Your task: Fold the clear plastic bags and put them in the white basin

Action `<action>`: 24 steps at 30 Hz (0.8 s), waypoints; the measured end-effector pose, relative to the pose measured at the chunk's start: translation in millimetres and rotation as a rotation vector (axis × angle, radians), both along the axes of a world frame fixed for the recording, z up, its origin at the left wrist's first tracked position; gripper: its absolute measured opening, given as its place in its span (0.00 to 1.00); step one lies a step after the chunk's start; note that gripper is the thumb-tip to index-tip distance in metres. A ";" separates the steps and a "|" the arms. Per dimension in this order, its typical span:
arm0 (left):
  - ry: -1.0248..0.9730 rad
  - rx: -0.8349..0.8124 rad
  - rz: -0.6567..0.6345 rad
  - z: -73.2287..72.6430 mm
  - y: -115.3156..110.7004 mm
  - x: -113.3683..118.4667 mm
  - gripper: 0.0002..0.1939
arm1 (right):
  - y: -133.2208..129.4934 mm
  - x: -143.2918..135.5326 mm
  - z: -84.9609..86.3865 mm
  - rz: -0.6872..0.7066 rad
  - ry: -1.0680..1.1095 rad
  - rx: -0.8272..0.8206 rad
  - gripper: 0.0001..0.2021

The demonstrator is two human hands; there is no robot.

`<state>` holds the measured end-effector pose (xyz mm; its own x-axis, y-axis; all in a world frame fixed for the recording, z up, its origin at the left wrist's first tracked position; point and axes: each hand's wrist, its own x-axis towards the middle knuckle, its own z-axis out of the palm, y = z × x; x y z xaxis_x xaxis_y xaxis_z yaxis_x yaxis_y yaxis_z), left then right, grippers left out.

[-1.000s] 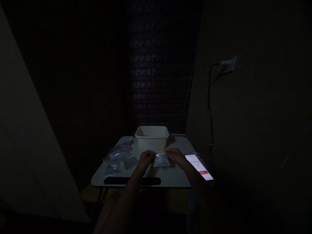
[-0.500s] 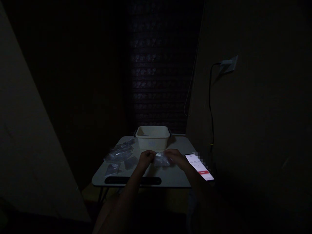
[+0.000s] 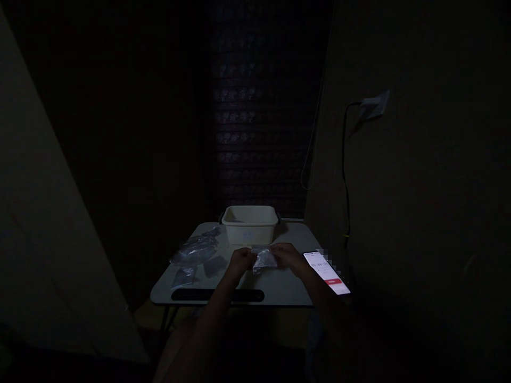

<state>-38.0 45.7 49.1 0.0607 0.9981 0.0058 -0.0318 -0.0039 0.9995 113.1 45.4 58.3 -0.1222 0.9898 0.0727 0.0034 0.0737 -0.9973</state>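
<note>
A clear plastic bag (image 3: 265, 257) is held between my two hands above the front middle of the table. My left hand (image 3: 241, 260) pinches its left side, and my right hand (image 3: 284, 254) has its fingers closed on the right side. What the bag contains is too dark to make out. To the left, several clear plastic bags (image 3: 195, 250) lie in a loose pile, with a flat one (image 3: 184, 276) nearer the front edge. Behind my hands stands a white plastic tub (image 3: 250, 234) with dark handles.
A lit phone (image 3: 328, 274) lies at the right edge of the small white table (image 3: 287, 292). A black slot (image 3: 217, 295) runs along the table's front. On the right wall, a cable (image 3: 344, 159) hangs from a socket (image 3: 375, 105).
The bag between my hands has shifted and its shape has changed. My right hand's fingers have moved slightly left and closed on its edge. My left hand has barely moved.
</note>
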 end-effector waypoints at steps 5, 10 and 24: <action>0.014 -0.021 0.056 -6.4 9.2 4.4 0.07 | 2.6 3.3 -6.6 0.025 -0.079 -0.047 0.07; 0.234 -0.013 0.045 -16.5 10.5 3.9 0.10 | 6.4 6.8 -18.8 -0.086 -0.247 -0.168 0.03; 1.314 0.546 -0.185 -54.6 -13.2 19.6 0.28 | -4.1 15.1 -53.6 -0.107 -1.220 0.467 0.18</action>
